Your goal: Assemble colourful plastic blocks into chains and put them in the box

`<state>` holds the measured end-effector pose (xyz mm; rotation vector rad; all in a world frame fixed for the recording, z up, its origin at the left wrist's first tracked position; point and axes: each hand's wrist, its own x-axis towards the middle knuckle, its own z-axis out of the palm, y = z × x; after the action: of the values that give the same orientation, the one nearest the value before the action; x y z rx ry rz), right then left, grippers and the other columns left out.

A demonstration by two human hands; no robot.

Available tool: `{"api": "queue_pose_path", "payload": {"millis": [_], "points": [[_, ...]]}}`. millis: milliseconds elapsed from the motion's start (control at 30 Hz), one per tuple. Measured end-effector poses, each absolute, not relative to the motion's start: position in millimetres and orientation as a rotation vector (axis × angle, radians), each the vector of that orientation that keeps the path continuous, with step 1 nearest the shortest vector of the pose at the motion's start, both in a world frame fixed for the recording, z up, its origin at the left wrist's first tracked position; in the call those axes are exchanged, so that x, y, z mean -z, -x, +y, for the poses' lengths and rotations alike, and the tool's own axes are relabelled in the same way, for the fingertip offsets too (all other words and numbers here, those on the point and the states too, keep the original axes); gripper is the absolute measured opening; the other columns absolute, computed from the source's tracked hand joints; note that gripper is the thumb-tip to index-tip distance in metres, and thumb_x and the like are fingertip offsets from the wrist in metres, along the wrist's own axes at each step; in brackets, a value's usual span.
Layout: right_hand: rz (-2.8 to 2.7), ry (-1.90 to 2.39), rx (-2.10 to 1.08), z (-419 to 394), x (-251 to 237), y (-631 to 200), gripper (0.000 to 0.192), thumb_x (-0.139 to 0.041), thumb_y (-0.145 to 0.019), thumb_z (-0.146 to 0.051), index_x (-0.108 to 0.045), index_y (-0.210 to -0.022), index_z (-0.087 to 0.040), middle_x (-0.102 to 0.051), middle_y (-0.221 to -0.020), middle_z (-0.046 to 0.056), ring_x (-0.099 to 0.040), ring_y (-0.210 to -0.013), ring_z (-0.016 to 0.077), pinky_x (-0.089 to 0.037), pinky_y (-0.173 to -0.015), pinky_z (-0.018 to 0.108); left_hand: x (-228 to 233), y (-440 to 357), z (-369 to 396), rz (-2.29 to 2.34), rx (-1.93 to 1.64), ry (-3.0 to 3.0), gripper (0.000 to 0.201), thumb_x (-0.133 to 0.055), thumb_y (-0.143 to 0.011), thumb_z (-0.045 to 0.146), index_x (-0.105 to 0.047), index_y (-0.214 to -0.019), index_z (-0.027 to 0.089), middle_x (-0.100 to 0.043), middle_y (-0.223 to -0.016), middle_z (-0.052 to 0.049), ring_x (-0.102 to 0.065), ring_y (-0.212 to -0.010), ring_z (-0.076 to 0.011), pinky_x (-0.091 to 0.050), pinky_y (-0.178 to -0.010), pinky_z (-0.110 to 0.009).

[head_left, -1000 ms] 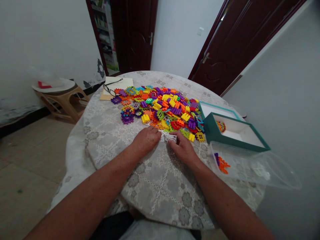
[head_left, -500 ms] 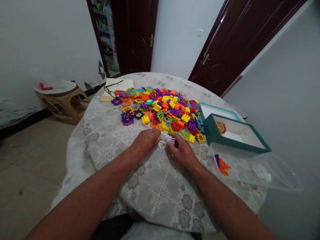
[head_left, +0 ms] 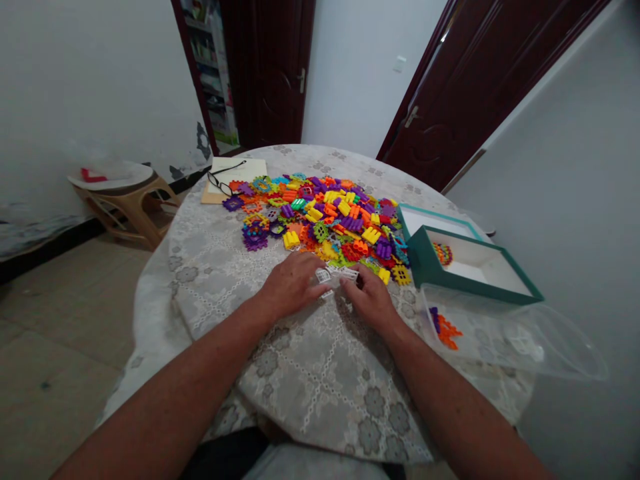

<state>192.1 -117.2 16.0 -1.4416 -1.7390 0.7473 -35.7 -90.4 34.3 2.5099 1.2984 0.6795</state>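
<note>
A heap of colourful plastic building pieces (head_left: 325,213) lies spread over the middle of a round table (head_left: 210,267) with a lace cloth. At the heap's near edge, my left hand (head_left: 290,283) and my right hand (head_left: 367,297) meet over small white window-like pieces (head_left: 334,275). The fingertips of both hands pinch these white pieces between them, low over the cloth. How the pieces join is hidden by my fingers.
A green box (head_left: 470,267) and its lid (head_left: 435,220) stand to the right, with a clear plastic tub (head_left: 505,333) holding a few pieces in front. Glasses (head_left: 220,179) lie on a notebook (head_left: 245,170) at the far left. A wooden stool (head_left: 125,197) stands beside the table.
My hands have drawn closer together over the white pieces, and the pieces have shifted between my fingertips. The heap and boxes have stayed put.
</note>
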Motion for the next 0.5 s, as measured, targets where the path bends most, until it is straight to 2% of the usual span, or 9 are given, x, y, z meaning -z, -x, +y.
{"api": "queue_pose_path", "payload": {"millis": [67, 133, 333, 500], "points": [[-1.726, 1.468, -0.75, -114.6, -13.7, -194.1, 0.023, -0.061, -0.095, -0.042, -0.066, -0.102, -0.021, -0.067, -0.086, 0.0, -0.061, -0.078, 0.0185, -0.044, -0.07, 0.029, -33.5, 34.0, -92.2, 1.345, -0.538, -2.627, 0.053, -0.078, -0.088, 0.055, -0.066, -0.127, 0.021, -0.069, -0.13, -0.012, -0.059, -0.123, -0.03, -0.046, -0.111, -0.044], [-1.755, 1.476, -0.761, -113.1, -12.4, -195.0, 0.023, -0.061, -0.095, -0.042, -0.067, -0.102, -0.02, -0.066, -0.085, 0.0, -0.061, -0.077, 0.0185, -0.044, -0.07, 0.029, -34.2, 29.9, -94.3, 1.38, -0.408, -2.678, 0.06, -0.08, -0.084, 0.061, -0.067, -0.125, 0.019, -0.067, -0.127, -0.014, -0.058, -0.12, -0.0322, -0.047, -0.108, -0.045], [-1.908, 1.503, -0.678, -117.6, -20.9, -193.5, 0.017, -0.062, -0.093, -0.037, -0.067, -0.095, -0.021, -0.064, -0.081, -0.001, -0.058, -0.076, 0.0179, -0.04, -0.069, 0.028, -36.7, 20.3, -92.9, 1.388, -0.298, -2.649, 0.027, -0.073, -0.093, 0.038, -0.069, -0.111, 0.018, -0.066, -0.122, -0.013, -0.058, -0.114, -0.029, -0.048, -0.101, -0.042], [-1.967, 1.504, -0.697, -120.1, -25.6, -196.8, 0.014, -0.061, -0.093, -0.033, -0.066, -0.094, -0.02, -0.066, -0.082, 0.0, -0.058, -0.076, 0.0176, -0.039, -0.069, 0.028, -29.1, 20.8, -89.2, 1.364, -0.357, -2.578, 0.021, -0.074, -0.093, 0.032, -0.068, -0.109, 0.018, -0.068, -0.118, -0.011, -0.059, -0.112, -0.0266, -0.048, -0.1, -0.04]]}}
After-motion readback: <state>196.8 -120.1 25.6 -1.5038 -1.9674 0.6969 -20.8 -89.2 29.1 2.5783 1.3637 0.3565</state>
